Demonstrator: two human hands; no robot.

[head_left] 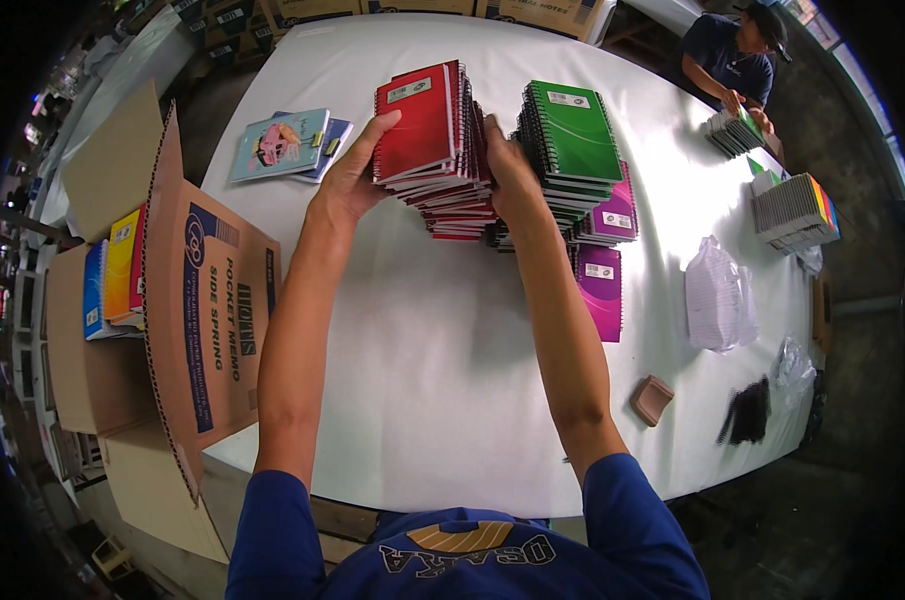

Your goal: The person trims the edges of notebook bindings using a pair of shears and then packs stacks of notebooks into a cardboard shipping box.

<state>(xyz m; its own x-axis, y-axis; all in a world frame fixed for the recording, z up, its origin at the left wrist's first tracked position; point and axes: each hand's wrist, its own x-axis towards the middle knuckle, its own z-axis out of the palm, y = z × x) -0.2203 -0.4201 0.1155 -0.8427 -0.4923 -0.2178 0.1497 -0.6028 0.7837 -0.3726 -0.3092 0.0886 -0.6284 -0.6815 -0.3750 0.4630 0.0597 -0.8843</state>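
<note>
Between my two hands is a tall stack of red spiral notebooks [418, 125], its lower part fanned out unevenly. My left hand [361, 165] presses against the stack's left side, thumb near the top cover. On the right side, my right hand [510, 170] grips the stack, its fingers partly hidden behind it. A stack of green spiral notebooks [578, 130] stands just right of my right hand. Purple notebooks [601, 285] lie beside and below the green ones, partly covered by my right forearm.
An open cardboard box [228, 310] with blue, yellow and red notebooks [123, 262] stands at left. Illustrated notebooks [281, 145] lie far left on the white table [423, 380]. Rightward are a brown block [653, 400], plastic wrap [718, 297], black wire coils [745, 412] and a co-worker [728, 65] handling notebooks.
</note>
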